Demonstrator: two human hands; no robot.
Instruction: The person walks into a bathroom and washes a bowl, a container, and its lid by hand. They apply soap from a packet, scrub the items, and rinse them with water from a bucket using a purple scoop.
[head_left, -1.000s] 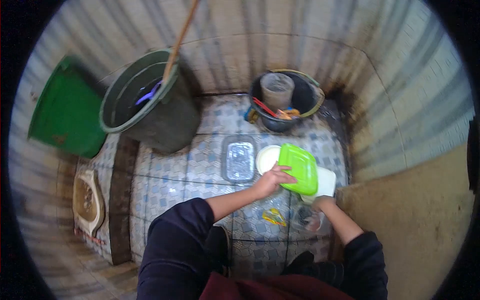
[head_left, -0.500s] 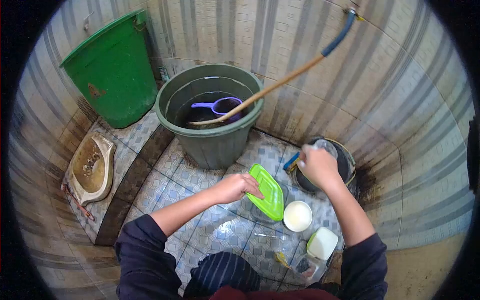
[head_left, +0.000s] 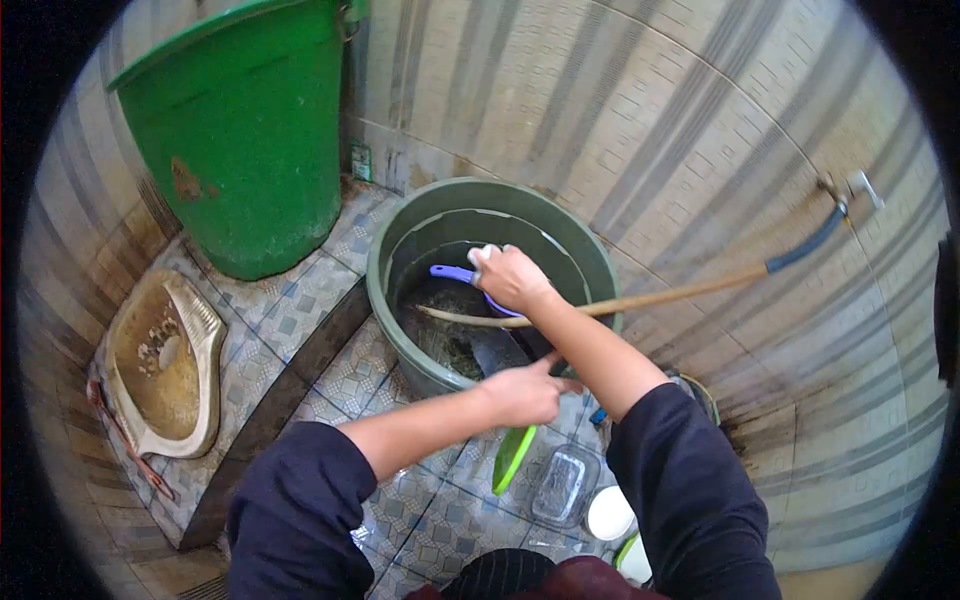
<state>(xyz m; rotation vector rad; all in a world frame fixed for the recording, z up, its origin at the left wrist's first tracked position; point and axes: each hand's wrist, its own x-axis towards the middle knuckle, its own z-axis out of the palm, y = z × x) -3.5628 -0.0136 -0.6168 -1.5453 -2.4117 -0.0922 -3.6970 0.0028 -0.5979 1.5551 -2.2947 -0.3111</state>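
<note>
Crossing from the right half of the frame since half a second ago, the right hand [head_left: 512, 280] is now over the tub [head_left: 540, 240], and the green lid [head_left: 513, 462] has turned nearly edge-on. At upper left stands a green barrel [head_left: 240, 160]. Near centre, the purple dipper [head_left: 452, 272] is inside the tub, smooth and handle leftward, its cup mostly covered by the right hand. Taking up the dipper seems the step in hand; the next move likely calls for fingers curled firmly round its handle, though I cannot tell whether they already grip. Below centre, the left hand [head_left: 525, 395] pinches the lid, bright green and tilted, one finger extended. Lower right, a clear container [head_left: 566, 487] and white bowl [head_left: 609, 514] rest on the floor.
</note>
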